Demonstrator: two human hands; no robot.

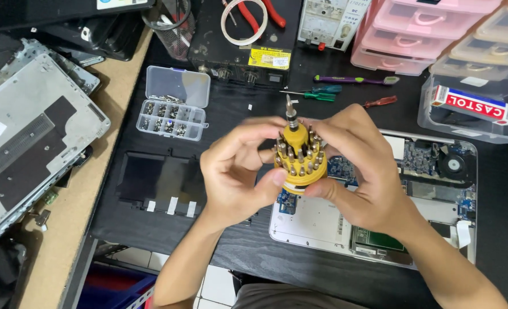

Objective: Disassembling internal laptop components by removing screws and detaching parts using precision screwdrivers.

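A yellow multi-bit screwdriver handle ringed with spare metal bits [300, 157] is held upright at frame centre, above the opened laptop [380, 220] on the black desk [254, 252]. Left hand [234, 171] and right hand [360, 171] fingers are clamped round it, so the bits are reachable.

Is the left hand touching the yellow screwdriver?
Touching. Head view shows the left hand with thumb and fingers pressed against the yellow screwdriver.

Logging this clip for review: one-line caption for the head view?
Both hands, left hand and right hand, hold a yellow multi-bit screwdriver above an opened laptop.
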